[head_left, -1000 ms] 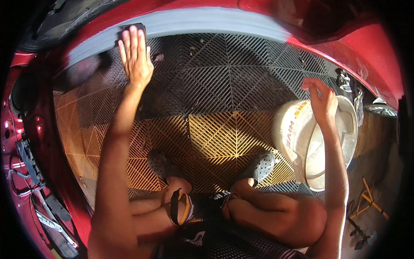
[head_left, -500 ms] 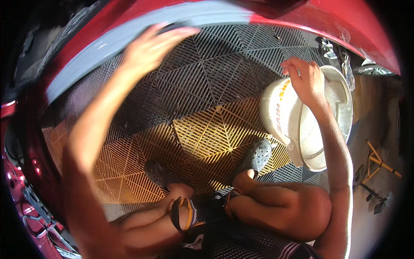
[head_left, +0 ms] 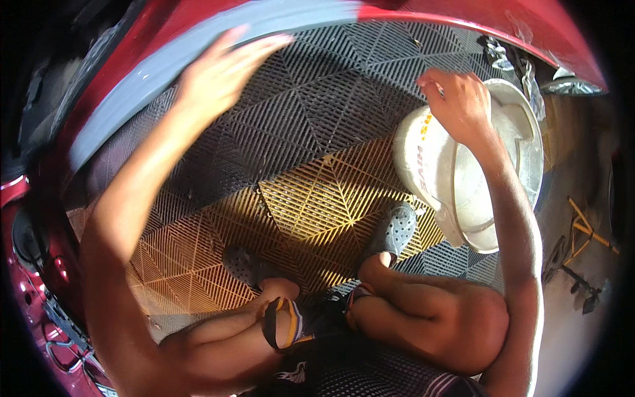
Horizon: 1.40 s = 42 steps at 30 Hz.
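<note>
My left hand is stretched out, fingers apart, along the edge of a red car body panel with a grey unpainted-looking band. The fingertips lie over or just beside the lower rim of that band; whether they touch it I cannot tell. Above a tipped-looking whitish bucket, my right hand is curled, thumb and fingers drawn together. Anything inside its fingers is hidden. The bucket's wide rim and pale inside show to the right of my right wrist.
Slatted floor tiles, dark grey and yellow-orange, lie under me. My feet wear grey perforated clogs. At the right stand a yellow frame and a dark stand-like object. Crumpled silvery material hangs by the panel's right end.
Both hands appear slightly higher and further left in the picture, and the panel and bucket have shifted as well. My left hand's fingers stay stretched and my right hand stays curled.
</note>
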Motion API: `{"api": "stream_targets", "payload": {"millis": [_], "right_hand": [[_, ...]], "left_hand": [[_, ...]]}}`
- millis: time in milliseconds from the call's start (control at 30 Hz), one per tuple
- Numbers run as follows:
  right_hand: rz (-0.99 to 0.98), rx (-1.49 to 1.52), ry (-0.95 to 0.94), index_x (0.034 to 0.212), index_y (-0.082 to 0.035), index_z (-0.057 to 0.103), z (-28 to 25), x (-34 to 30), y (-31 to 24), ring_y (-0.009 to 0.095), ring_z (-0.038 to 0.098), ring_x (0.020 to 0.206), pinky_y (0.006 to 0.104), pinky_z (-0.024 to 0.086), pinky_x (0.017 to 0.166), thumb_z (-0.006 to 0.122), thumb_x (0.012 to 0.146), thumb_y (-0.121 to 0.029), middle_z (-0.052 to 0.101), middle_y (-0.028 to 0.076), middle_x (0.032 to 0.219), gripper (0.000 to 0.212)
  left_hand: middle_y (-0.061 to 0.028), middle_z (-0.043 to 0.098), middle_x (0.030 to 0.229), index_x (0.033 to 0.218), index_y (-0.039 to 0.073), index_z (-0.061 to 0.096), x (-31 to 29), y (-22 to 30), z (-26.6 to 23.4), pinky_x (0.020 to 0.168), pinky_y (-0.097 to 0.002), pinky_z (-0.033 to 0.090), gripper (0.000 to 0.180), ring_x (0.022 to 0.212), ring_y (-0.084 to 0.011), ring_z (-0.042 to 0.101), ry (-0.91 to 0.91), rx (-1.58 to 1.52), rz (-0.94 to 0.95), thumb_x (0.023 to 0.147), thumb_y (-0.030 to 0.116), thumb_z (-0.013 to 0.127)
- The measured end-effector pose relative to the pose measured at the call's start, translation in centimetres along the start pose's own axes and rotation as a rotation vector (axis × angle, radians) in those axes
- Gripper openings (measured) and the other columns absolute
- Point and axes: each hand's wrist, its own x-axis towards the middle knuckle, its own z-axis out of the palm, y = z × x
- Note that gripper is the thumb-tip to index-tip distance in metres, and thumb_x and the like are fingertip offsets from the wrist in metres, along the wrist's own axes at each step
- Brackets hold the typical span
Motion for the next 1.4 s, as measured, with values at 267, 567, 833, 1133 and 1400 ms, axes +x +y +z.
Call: {"api": "stream_targets", "payload": {"millis": [267,567,833,1133,1400], "right_hand": [[-0.030,0.082,0.056,0.091,-0.016,0.076,1.5,1.0,-1.3,0.035,0.072,0.075,0.0472,0.054,0.087,0.056,0.093,-0.023,0.074,0.014,0.078,0.021],[-0.033,0.119,0.111,0.088,-0.013,0.075,1.2,0.1,-0.5,0.035,0.072,0.074,0.0502,0.050,0.092,0.056,0.092,-0.021,0.073,0.014,0.075,0.021],[-0.003,0.028,0.062,0.087,-0.014,0.076,1.6,0.8,-1.3,0.034,0.073,0.072,0.0469,0.057,0.081,0.056,0.092,-0.021,0.074,0.015,0.077,0.022],[-0.012,0.038,0.128,0.081,-0.013,0.075,1.5,0.6,-0.9,0.034,0.073,0.071,0.0487,0.055,0.084,0.056,0.091,-0.021,0.071,0.016,0.072,0.023],[-0.011,0.015,0.122,0.083,-0.011,0.076,1.0,0.9,-1.0,0.034,0.073,0.071,0.0484,0.058,0.078,0.056,0.091,-0.020,0.073,0.015,0.074,0.024]], "left_hand": [[0.0124,0.029,0.170,0.161,0.018,0.040,-11.0,-2.0,4.0,0.130,-0.0490,0.012,0.078,0.156,-0.0077,0.026,-0.083,-0.174,-0.138,0.087,0.016,0.060],[0.0132,0.027,0.171,0.162,0.021,0.039,2.2,2.8,2.2,0.129,-0.0508,0.006,0.069,0.156,-0.0096,0.027,0.105,0.166,-0.085,0.094,0.017,0.051],[0.0122,0.018,0.174,0.167,0.020,0.026,-2.7,2.3,4.3,0.129,-0.0547,-0.006,0.078,0.159,-0.0065,0.017,-0.021,0.203,-0.068,0.091,0.014,0.047],[0.0107,0.008,0.176,0.166,0.017,0.023,3.5,2.3,2.4,0.132,-0.0452,-0.002,0.074,0.160,-0.0042,0.004,0.000,0.337,0.046,0.096,0.022,0.044],[0.0088,0.019,0.174,0.163,0.015,0.032,8.5,3.4,0.4,0.132,-0.0490,-0.001,0.071,0.159,-0.0039,0.013,0.070,0.159,0.046,0.094,0.019,0.048]]}}
